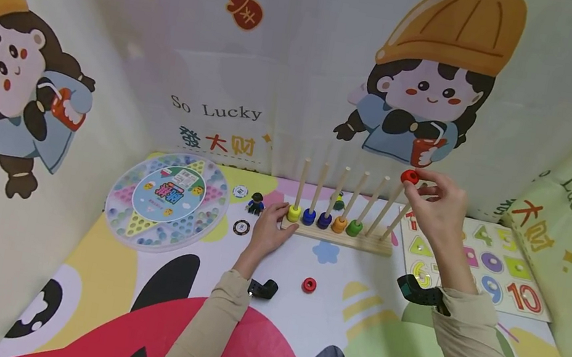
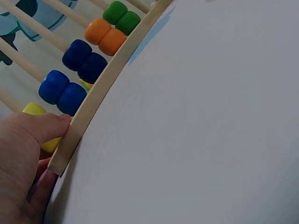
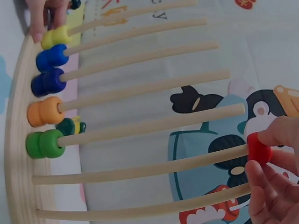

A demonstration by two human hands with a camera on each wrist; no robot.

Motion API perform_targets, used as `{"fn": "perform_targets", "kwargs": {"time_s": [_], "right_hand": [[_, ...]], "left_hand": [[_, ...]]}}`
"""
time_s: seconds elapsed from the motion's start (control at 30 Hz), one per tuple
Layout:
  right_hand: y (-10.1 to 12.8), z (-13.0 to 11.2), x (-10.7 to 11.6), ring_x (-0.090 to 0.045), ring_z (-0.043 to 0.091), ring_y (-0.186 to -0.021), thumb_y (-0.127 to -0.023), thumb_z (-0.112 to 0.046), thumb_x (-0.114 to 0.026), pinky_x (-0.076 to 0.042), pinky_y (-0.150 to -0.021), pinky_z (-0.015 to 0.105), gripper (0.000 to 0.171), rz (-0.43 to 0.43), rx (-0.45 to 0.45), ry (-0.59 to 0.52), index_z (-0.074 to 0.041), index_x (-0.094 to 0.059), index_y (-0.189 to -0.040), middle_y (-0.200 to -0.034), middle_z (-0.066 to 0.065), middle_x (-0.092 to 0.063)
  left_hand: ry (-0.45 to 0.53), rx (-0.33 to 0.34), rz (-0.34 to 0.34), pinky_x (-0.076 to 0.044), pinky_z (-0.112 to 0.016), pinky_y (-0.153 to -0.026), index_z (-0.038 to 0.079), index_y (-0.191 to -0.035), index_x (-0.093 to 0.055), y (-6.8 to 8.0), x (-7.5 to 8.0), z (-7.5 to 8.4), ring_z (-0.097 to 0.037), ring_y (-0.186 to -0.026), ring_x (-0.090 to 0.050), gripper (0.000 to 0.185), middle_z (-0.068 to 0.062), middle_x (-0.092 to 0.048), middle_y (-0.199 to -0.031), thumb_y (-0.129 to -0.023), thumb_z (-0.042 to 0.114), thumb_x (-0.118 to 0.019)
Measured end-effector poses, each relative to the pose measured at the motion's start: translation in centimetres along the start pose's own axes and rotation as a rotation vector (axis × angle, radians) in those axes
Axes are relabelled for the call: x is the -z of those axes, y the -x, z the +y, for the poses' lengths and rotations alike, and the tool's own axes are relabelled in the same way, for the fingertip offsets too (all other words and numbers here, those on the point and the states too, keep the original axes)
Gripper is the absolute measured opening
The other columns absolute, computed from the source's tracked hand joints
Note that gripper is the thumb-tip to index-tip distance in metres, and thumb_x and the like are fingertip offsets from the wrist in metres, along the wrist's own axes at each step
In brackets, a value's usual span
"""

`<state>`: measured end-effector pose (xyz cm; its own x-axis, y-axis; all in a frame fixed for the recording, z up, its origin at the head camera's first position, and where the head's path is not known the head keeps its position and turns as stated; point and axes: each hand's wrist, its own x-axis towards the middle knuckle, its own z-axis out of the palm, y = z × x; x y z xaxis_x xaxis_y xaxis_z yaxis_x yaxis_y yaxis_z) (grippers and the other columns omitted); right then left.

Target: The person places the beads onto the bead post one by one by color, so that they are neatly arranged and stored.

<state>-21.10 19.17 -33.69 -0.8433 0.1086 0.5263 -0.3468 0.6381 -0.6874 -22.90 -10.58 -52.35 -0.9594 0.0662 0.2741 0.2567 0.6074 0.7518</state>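
A wooden peg stand [image 1: 335, 236] with several upright pegs lies across the table. My left hand [image 1: 269, 231] grips the left end of its base, thumb in front beside the yellow beads [image 1: 294, 213]. Blue beads [image 2: 62, 92], dark blue beads [image 3: 48, 81], orange beads [image 3: 44, 111] and green beads [image 3: 45, 143] sit at the foot of the following pegs, in pairs. Between thumb and fingers my right hand [image 1: 440, 210] pinches a red bead [image 3: 258, 148] at the tip of the second peg from the right. The two rightmost pegs bear no beads at their feet.
Another red bead [image 1: 309, 285] lies on the table in front of the stand. A round marble game board [image 1: 119, 202] is at left, beside a small toy figure [image 1: 256, 204] and round chips [image 1: 241, 227]. A number puzzle board [image 1: 523, 275] lies at right.
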Motion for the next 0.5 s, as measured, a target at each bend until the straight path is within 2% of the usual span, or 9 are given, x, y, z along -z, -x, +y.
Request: {"fn": "perform_targets", "kwargs": {"time_s": [0.27, 0.5], "right_hand": [[-0.08, 0.10, -0.01, -0.053, -0.001, -0.071, -0.089, -0.011, -0.070, -0.042, -0.062, 0.006, 0.029, -0.036, -0.019, 0.049, 0.003, -0.071, -0.114, -0.106, 0.018, -0.067], [0.53, 0.08, 0.13, -0.052, -0.006, -0.080, -0.092, -0.013, -0.067, -0.043, -0.070, 0.007, 0.028, -0.001, -0.040, 0.035, 0.001, -0.070, -0.116, -0.106, 0.016, -0.064]], "left_hand": [[-0.008, 0.006, -0.009, -0.051, -0.037, -0.094, -0.003, -0.133, -0.059, -0.04, -0.03, 0.07, -0.029, -0.116, -0.055, 0.054, -0.015, -0.055, -0.136, -0.088, 0.021, -0.075], [-0.009, 0.001, -0.004, -0.050, -0.041, -0.094, -0.004, -0.133, -0.058, -0.07, 0.06, 0.08, -0.030, -0.114, -0.056, 0.056, -0.016, -0.055, -0.136, -0.087, 0.022, -0.075]]}}
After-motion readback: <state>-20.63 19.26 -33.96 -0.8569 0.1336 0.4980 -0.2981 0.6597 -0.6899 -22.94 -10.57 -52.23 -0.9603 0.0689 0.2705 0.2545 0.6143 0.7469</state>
